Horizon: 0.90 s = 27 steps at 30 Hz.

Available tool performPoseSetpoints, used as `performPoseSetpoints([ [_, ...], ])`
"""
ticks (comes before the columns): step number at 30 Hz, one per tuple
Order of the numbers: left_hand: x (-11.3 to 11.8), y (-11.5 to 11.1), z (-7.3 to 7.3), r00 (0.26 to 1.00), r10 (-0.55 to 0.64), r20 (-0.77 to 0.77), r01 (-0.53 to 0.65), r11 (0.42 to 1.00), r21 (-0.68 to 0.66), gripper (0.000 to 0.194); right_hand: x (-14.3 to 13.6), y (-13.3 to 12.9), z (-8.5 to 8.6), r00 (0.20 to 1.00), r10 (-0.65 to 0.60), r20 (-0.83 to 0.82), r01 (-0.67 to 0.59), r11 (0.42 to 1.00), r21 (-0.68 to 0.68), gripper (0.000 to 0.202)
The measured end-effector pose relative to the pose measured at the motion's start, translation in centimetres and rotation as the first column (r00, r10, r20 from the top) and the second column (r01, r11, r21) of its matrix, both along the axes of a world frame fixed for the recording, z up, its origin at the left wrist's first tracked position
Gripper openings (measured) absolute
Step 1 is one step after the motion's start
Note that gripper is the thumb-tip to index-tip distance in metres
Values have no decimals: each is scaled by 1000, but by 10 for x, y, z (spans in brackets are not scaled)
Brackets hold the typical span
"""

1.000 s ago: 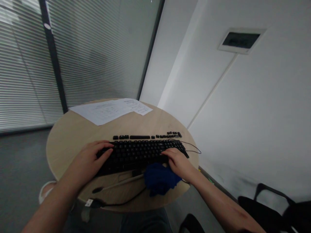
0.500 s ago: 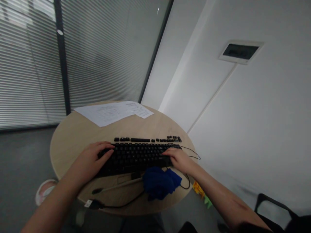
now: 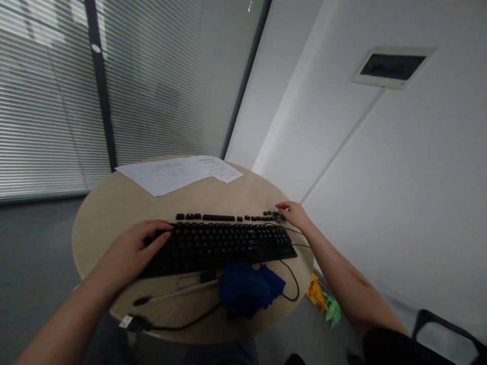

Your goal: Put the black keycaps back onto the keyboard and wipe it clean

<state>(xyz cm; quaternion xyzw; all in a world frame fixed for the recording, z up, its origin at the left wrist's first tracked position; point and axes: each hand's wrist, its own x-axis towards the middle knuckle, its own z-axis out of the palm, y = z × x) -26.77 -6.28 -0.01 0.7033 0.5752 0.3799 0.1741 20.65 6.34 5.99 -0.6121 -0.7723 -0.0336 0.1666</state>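
Observation:
A black keyboard lies across the round table. At its left end my left hand grips it, thumb on top and fingers along the far edge. Beyond the keyboard runs a row of loose keycaps, with a long space bar among them. My right hand is at the right end of this row, its fingers closed over a keycap that they partly hide. In front of the keyboard are a bunched blue cloth and a thin light-coloured brush-like stick.
Printed sheets lie at the back of the wooden table. A cable with a USB plug hangs near the front edge. Yellow and green crumpled items are on the floor, and a black chair frame stands at the right.
My right hand has moved from the keyboard's right side up and away to the loose keycaps at the far right. My left hand stays at the keyboard's left end. The view has shifted slightly.

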Motion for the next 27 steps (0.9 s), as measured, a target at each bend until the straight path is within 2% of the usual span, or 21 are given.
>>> performPoseSetpoints([
  [3, 1, -1, 1, 998, 52, 22, -52, 999, 11, 50, -6, 30, 0, 999, 9, 41, -6, 998, -70, 28],
  [6, 0, 0, -2, 997, 74, 25, -74, 996, 41, 49, -12, 47, -5, 996, 50, 76, -40, 990, -133, 29],
  [14, -1, 1, -8, 996, 81, 41, -83, 995, 51, 49, -9, 66, -22, 979, 139, 148, -100, 965, -241, 22],
  [19, 0, -2, -6, 996, 76, 44, -75, 997, -5, 51, -12, 69, -26, 976, 171, 134, -133, 957, -257, 19],
  [23, 0, -3, -6, 995, 79, 61, -78, 997, -19, 53, -22, 65, -19, 985, 156, 79, -135, 966, -220, 19],
  [25, 0, -3, -5, 994, 85, 63, -83, 996, -34, 54, -23, 52, -12, 989, 141, 39, -132, 976, -171, 21],
  [27, 1, -4, -5, 994, 89, 62, -87, 995, -40, 54, -20, 28, -6, 988, 152, -40, -156, 981, -115, 23],
])
